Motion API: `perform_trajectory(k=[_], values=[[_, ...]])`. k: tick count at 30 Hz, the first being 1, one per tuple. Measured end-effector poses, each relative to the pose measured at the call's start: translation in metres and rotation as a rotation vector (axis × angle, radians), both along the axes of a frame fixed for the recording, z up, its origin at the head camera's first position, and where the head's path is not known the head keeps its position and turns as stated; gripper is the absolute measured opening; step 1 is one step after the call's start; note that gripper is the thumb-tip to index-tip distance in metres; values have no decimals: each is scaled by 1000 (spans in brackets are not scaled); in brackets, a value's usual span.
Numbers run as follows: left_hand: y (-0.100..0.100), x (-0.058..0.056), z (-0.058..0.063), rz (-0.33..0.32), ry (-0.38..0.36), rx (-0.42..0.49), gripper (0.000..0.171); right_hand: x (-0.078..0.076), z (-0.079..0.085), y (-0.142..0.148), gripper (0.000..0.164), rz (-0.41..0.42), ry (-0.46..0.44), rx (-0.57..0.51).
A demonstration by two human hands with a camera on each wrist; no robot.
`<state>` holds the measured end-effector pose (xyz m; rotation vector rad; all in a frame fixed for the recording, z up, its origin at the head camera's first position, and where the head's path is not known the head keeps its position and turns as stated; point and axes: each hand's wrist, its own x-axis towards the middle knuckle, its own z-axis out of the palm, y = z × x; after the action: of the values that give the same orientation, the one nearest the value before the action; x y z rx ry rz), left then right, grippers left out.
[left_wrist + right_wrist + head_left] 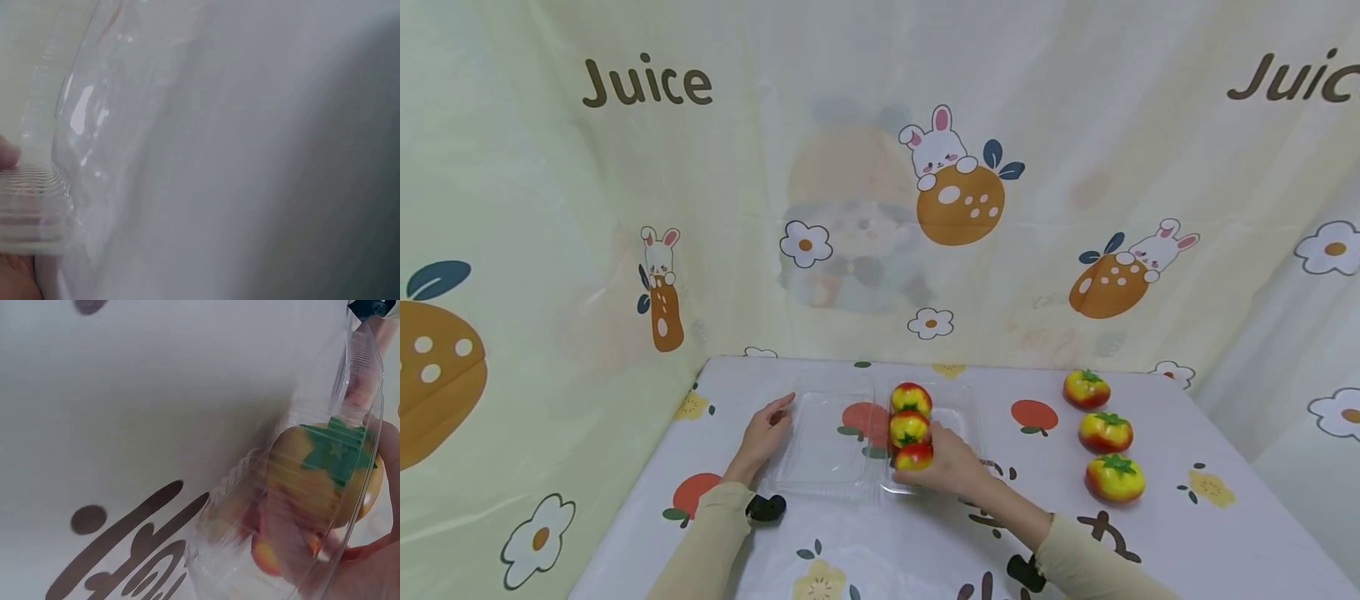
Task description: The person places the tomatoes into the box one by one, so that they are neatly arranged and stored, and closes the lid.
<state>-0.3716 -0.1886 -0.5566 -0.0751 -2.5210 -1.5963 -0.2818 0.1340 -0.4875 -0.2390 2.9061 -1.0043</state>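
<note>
On the table lies one clear box, spread into two halves. At its left edge, the left hand touches it with outstretched fingers; the right hand grasps the nearest fruit of three in the right half. Three other fruits stand farther right.

cream fabric walls (rabbit-printed, lettered "Juice") | white fruit-printed tablecloth

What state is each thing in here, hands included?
Clear box: open, halves side by side.
Boxed fruits: three, in a row in the right half.
Loose fruits: three, on the table, leaves up.
Left hand: touching the box's left edge.
Right hand: holding the front boxed fruit.
</note>
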Motion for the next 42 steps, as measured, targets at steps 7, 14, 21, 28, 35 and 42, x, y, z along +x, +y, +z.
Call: perform_trajectory(k=[7,14,21,28,35,42], values=[[-1,1,1,-9,1,-11,43,3,4,-5,81,-11,-29,-15],[0,1,2,-13,-3,-6,43,8,18,2,56,-1,-105,-77],[0,2,1,-23,-17,-1,43,7,26,16,41,3,-68,-91],[1,1,1,-17,-19,7,43,-9,50,50,28,-25,37,-53],[2,1,1,-28,-30,10,44,-38,63,121,41,-153,101,-13],[1,2,0,-16,-12,1,43,-54,41,196,57,-411,124,-21]])
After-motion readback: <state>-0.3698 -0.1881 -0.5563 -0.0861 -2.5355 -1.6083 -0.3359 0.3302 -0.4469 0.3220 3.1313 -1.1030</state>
